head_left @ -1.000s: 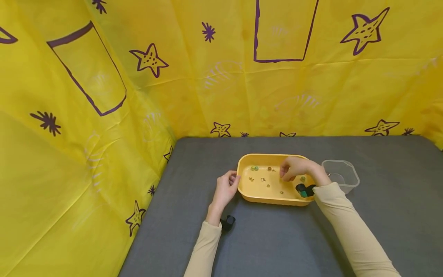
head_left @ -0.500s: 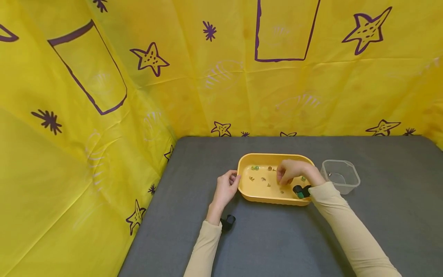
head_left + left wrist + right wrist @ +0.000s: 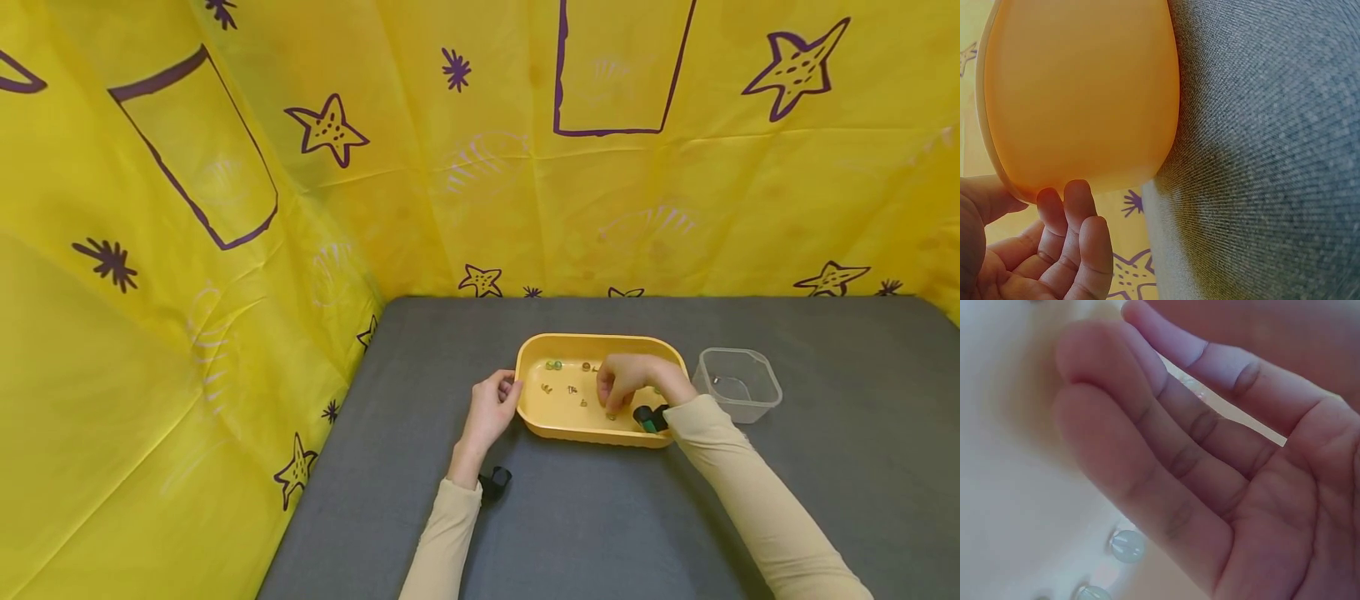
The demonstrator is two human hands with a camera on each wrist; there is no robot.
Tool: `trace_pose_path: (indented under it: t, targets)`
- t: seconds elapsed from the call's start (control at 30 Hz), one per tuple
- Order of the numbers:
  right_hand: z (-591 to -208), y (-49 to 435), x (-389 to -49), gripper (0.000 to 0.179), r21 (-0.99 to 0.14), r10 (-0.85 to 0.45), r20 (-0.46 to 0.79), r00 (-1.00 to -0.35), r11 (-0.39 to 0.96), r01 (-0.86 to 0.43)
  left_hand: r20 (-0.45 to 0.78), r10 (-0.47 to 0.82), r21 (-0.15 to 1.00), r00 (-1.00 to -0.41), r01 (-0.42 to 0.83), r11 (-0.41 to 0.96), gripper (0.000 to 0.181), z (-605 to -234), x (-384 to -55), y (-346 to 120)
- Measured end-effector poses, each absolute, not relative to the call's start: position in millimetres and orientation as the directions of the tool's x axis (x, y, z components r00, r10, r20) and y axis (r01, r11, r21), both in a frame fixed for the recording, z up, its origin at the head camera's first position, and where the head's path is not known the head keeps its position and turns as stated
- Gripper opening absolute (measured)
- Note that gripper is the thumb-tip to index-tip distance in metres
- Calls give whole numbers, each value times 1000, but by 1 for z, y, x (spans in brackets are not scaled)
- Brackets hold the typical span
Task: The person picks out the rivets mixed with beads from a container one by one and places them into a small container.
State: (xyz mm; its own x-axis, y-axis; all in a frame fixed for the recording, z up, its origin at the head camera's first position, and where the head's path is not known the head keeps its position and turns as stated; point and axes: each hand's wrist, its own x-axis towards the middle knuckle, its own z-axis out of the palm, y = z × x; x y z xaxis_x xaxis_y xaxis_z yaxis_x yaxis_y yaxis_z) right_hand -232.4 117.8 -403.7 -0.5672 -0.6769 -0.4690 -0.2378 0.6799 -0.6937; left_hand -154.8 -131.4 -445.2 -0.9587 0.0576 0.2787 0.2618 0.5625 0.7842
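My left hand (image 3: 495,404) holds the left end of a shallow yellow tray (image 3: 600,433). In the left wrist view its thumb lies over the rim and its fingertips (image 3: 1077,194) press the outer wall. My right hand (image 3: 632,377) reaches down into the tray, fingers pointing at the floor. Its fingertips are right at a small brass-coloured piece (image 3: 612,417). Thumb and fingers stand a little apart in the right wrist view. Two green marbles (image 3: 554,365), a brown marble (image 3: 587,367) and several small metal pieces (image 3: 572,389) lie in the tray. Clear marbles (image 3: 1127,547) show beneath the right hand.
A clear plastic container (image 3: 738,408) stands just right of the tray, with a small dark metal bit inside. Grey cloth (image 3: 585,525) covers the table. Yellow fabric walls (image 3: 420,208) with purple drawings rise behind and at the left.
My right hand has moved left and toward the front of the tray, its fingertips lowering to the small piece there. The left hand stays at the tray's rim.
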Motion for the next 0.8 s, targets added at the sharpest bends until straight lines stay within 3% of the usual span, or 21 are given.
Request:
trace_pose_path:
  t: [0.8]
  targets:
    - [-411,115,-232,16,-671,-695,-496,-520,687,-278,271,60,785,-961,257,563,23,-445,-155,-131]
